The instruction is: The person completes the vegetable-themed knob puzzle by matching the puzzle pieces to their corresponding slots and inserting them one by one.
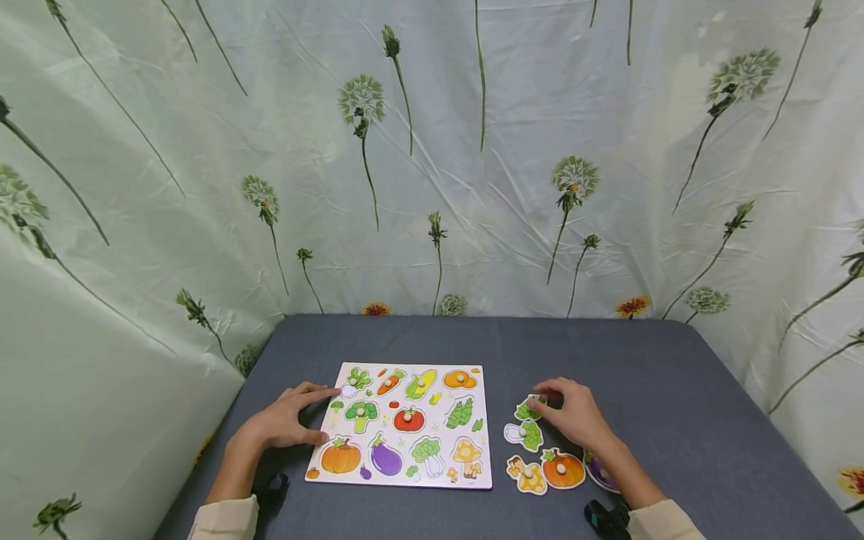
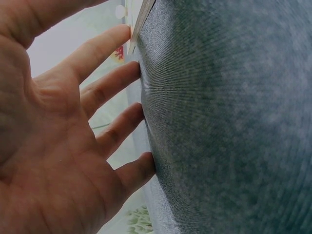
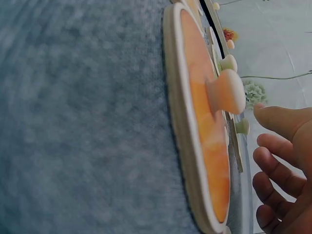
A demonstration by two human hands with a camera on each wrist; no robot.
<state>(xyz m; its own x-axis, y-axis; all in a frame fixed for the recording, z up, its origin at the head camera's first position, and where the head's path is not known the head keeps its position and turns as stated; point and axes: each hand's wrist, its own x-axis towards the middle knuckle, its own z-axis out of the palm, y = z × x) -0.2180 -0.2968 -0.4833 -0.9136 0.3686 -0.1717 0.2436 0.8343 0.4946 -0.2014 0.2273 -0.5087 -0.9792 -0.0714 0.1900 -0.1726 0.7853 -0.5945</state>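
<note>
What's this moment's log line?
left hand: touching board, left edge | right hand: at green piece, grip unclear | beside board: cabbage piece, mushroom piece, pumpkin piece, eggplant piece

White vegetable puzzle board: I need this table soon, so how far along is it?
Looks done: the knobbed orange carrot piece and knobbed red tomato piece sit in the white rectangular board. In hand: nothing visibly gripped; the right hand is by a flat green piece, the left hand touches the board's edge. Remaining, if meant for it: five loose, including the round orange pumpkin piece.
</note>
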